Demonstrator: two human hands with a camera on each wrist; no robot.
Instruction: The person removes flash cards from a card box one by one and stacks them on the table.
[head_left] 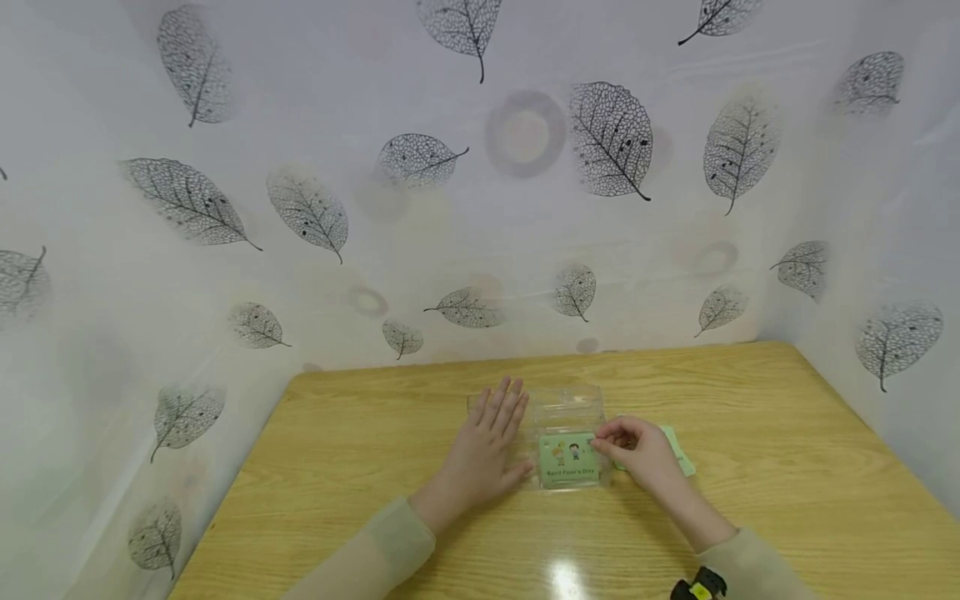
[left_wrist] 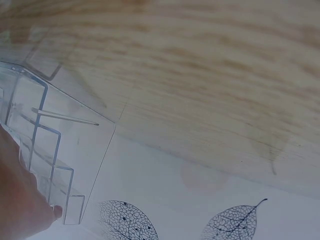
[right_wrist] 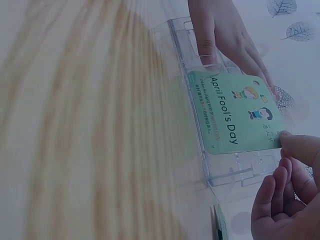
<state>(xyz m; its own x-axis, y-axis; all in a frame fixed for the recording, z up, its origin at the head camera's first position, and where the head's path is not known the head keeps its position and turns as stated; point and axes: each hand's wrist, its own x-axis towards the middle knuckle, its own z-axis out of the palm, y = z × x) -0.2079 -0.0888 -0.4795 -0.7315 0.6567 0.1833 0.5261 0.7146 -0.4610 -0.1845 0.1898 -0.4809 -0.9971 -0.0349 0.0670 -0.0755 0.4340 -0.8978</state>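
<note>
A clear plastic tiered holder [head_left: 568,414] stands on the table, its stepped side showing in the left wrist view [left_wrist: 55,170]. In front of it or in its front slot, I cannot tell which, is a green card [right_wrist: 235,112] printed "April Fool's Day" with two cartoon children. My right hand [head_left: 641,454] pinches that card by its edge between thumb and finger. With fingers stretched out, my left hand [head_left: 483,454] rests against the holder's left side. More green cards [head_left: 679,452] lie to the right, partly hidden behind my right hand.
The wooden table [head_left: 337,467] meets a pale leaf-patterned sheet [head_left: 360,275] at its back and sides. A dark band with a yellow part [head_left: 701,585] sits at the right sleeve. Light glares off the table near its front.
</note>
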